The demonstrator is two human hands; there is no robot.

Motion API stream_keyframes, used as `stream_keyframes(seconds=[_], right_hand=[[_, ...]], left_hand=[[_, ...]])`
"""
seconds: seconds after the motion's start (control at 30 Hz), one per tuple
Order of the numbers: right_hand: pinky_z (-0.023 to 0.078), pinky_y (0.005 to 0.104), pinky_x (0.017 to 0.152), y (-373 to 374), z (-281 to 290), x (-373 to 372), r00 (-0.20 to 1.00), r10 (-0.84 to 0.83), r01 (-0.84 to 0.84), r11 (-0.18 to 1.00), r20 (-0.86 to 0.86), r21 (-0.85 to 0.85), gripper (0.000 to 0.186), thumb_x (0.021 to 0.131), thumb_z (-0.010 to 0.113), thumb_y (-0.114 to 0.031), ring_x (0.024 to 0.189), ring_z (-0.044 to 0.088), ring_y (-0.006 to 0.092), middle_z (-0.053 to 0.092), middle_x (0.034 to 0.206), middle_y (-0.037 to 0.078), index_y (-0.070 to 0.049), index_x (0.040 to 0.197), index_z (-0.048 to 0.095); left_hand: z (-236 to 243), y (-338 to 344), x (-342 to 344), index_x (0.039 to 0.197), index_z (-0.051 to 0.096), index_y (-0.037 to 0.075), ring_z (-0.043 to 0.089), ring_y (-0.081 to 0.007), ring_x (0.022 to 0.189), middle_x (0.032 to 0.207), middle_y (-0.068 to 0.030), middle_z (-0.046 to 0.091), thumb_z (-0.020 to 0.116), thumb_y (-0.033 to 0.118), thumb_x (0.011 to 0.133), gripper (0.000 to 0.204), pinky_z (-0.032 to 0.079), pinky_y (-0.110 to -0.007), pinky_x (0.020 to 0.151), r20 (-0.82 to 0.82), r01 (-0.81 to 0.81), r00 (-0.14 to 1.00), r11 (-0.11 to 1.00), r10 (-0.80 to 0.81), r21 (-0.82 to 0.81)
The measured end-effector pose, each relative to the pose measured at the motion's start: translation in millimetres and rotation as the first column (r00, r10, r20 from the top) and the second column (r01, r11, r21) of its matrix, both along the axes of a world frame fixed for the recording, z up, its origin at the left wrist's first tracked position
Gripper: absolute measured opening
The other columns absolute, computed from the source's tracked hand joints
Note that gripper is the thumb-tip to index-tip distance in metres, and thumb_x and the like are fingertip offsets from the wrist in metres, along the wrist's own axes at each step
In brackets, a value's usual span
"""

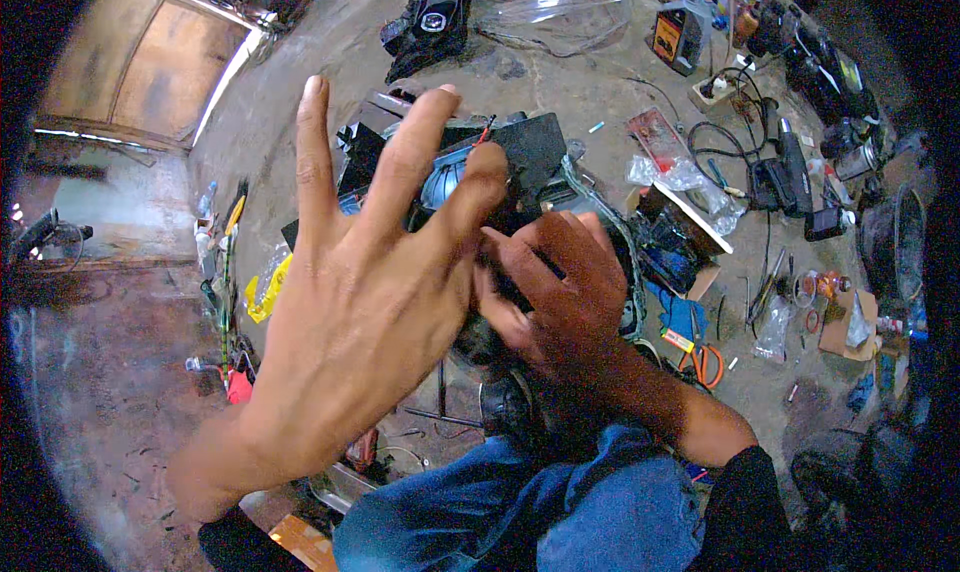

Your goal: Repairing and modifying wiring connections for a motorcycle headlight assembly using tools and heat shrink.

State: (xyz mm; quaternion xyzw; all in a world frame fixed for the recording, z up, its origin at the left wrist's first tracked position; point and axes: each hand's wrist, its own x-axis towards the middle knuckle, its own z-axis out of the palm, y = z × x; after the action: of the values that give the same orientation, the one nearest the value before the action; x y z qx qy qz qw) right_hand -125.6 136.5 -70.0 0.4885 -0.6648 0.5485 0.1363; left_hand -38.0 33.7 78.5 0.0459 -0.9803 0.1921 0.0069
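My left hand (370, 272) is over the work, back up, its visible fingers spread apart; its thumb is hidden. My right hand (565, 292) is close beside it, its fingers curled together over a dark part, and what they grip is covered. Beneath both hands is a dark, boxy assembly with a flat black panel (533, 152) and a greenish edge strip (630, 262). Between the left fingers shows a shiny blue rounded part (447, 179). A thin red wire (487, 130) pokes up by a left fingertip.
Orange-handled scissors (708, 364) and a blue cloth lie at right, beyond my jeans-covered knees (610, 512). Farther right are cables, a black heat-gun-like tool (792, 167) and plastic bags. A black molded part (428, 30) lies ahead. At left are a yellow wrapper (268, 287) and loose tools.
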Motion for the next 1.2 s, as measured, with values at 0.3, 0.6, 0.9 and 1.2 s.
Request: stream_keyframes(seconds=[0.3,0.6,0.9,1.2], right_hand=[[0.048,0.0396,0.067,-3,1,-1,0.999,-0.024,0.027,0.996,0.035,-0.081,0.036,0.069,0.089,-0.005,0.075,0.060,0.0262,0.062,0.087,0.005,-0.011,0.100,0.073],[0.048,0.0399,0.067,-2,-2,-2,0.998,-0.048,0.043,0.994,-0.043,-0.097,0.035,0.068,0.090,-0.008,0.076,0.059,0.0252,0.060,0.090,0.005,-0.012,0.100,0.076],[0.043,0.0434,0.072,2,-6,-1,0.999,-0.012,0.012,1.000,-0.052,0.006,0.040,0.082,0.081,-0.023,0.085,0.055,0.0270,0.056,0.093,0.004,-0.013,0.120,0.075],[0.043,0.0458,0.077,0,-6,0,1.000,0.009,-0.008,0.999,-0.030,0.044,0.039,0.084,0.079,-0.026,0.086,0.054,0.0279,0.056,0.093,0.004,-0.012,0.120,0.073]], left_hand=[[6,-15,-2,0.101,0.072,0.006,0.034,-0.0379,0.152,0.147,-0.0065,0.054,0.070,0.019,0.091,0.017,0.017,-0.067,0.129,0.046,0.023,0.999,0.995,-0.028,0.097],[0,-22,1,0.096,0.070,0.007,0.036,-0.0382,0.151,0.145,-0.0079,0.055,0.071,0.018,0.088,0.014,0.020,-0.066,0.128,0.023,0.083,0.996,0.995,-0.084,0.063],[-17,-32,24,0.099,0.072,0.008,0.042,-0.0419,0.144,0.141,-0.0129,0.056,0.078,0.015,0.084,0.017,0.032,-0.061,0.121,-0.152,0.026,0.988,0.957,0.019,0.288],[-38,-35,30,0.097,0.076,0.010,0.043,-0.0431,0.142,0.139,-0.0141,0.059,0.083,0.010,0.077,0.021,0.035,-0.056,0.118,-0.349,0.042,0.931,0.917,0.109,0.397]])
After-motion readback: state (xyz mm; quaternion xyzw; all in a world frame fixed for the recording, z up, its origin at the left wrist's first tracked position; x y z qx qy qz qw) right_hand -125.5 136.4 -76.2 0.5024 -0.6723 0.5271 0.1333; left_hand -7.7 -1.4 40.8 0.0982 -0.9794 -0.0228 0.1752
